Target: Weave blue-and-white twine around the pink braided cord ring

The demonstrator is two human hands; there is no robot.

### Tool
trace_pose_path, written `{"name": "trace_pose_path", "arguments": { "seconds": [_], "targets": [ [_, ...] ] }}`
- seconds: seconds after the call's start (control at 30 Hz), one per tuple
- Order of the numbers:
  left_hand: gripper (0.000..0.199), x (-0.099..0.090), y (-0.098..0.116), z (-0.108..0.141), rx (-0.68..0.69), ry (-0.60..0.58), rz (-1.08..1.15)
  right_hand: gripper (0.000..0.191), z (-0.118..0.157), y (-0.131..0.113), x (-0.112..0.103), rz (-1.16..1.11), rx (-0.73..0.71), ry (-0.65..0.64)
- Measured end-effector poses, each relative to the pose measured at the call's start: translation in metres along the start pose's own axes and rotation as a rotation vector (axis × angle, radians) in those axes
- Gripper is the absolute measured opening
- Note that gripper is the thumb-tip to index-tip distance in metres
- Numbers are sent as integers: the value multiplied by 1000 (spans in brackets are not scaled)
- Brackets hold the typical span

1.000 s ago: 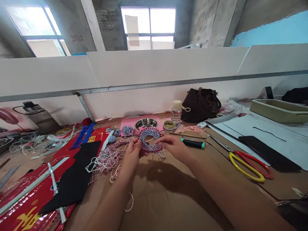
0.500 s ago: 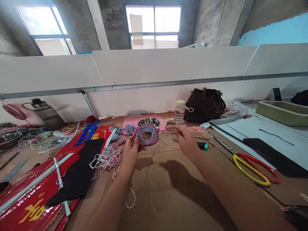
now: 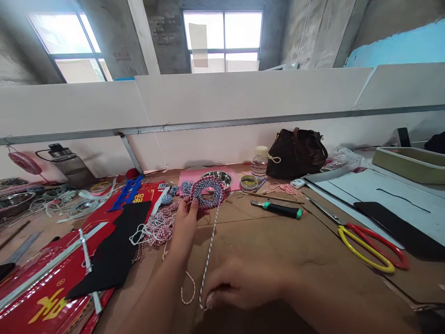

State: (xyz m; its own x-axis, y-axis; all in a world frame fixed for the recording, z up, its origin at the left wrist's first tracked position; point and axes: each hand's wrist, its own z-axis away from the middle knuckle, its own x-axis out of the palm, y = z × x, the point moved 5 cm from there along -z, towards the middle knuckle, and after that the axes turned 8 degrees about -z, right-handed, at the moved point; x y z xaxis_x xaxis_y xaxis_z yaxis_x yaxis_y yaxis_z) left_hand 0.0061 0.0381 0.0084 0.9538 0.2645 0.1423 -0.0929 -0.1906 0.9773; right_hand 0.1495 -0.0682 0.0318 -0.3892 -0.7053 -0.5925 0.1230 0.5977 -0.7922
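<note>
My left hand [image 3: 186, 222] grips a ring of braided red, white and blue cord [image 3: 206, 192] upright above the table. A thin twisted blue-and-white cord [image 3: 210, 246] hangs from the ring down to the near table area. My right hand [image 3: 243, 283] lies low on the brown paper, its fingertips pinching the cord's lower end. A tangle of red-and-white twine [image 3: 156, 229] lies just left of my left wrist. A loose pale cord loop [image 3: 187, 292] lies beside the twisted cord.
A black felt sheet [image 3: 107, 250] lies on red printed packaging [image 3: 45, 297] at left. Ahead stand a steel bowl [image 3: 213, 178] on pink paper and a dark handbag [image 3: 295, 155]. A utility knife [image 3: 278, 209] and yellow-and-red scissors [image 3: 368, 246] lie to the right.
My right hand has left the ring and moved down toward me, drawing the twisted cord out straight. The ring stays in my left hand, and the view has shifted slightly.
</note>
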Motion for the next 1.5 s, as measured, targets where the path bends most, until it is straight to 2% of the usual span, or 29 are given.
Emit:
{"name": "trace_pose_path", "arguments": {
  "seconds": [0.03, 0.07, 0.1, 0.23, 0.3, 0.43, 0.57, 0.77, 0.97, 1.1, 1.37, 1.5],
  "targets": [
    [54, 0, 0, 0, 10, -1, -14, 20, 0, 4, -1, 3, 29, -13],
    [55, 0, 1, 0, 21, 0, -29, 22, 0, 10, -6, 16, 67, 35],
    [56, 0, 2, 0, 35, 2, -47, 24, 0, 18, -16, 37, 102, 132],
    [54, -1, 6, 2, 105, 18, -146, 29, 13, 46, -68, 125, 138, 659],
    [51, -1, 9, 6, 138, 34, -203, 31, 21, 55, -88, 139, 159, 833],
    [43, 3, 20, 17, 257, 35, -369, 27, 29, 69, -107, 89, 227, 1008],
    [38, 14, 27, 29, 337, -25, -461, 34, 27, 82, -109, 23, 264, 1046],
    [31, 24, 27, 39, 347, -127, -487, 26, 27, 80, -107, -16, 238, 1066],
    [33, 25, 30, 42, 322, -138, -489, 18, 27, 81, -106, -33, 248, 1068],
    [35, 24, 28, 38, 296, -140, -407, 23, 27, 82, -105, -35, 267, 1098],
    [45, 25, 16, 31, 148, -178, -161, 20, 29, 75, -107, 24, 258, 1111],
    [49, 25, 12, 30, 115, -168, -148, 19, 30, 78, -107, 39, 263, 1120]
  ]
}}
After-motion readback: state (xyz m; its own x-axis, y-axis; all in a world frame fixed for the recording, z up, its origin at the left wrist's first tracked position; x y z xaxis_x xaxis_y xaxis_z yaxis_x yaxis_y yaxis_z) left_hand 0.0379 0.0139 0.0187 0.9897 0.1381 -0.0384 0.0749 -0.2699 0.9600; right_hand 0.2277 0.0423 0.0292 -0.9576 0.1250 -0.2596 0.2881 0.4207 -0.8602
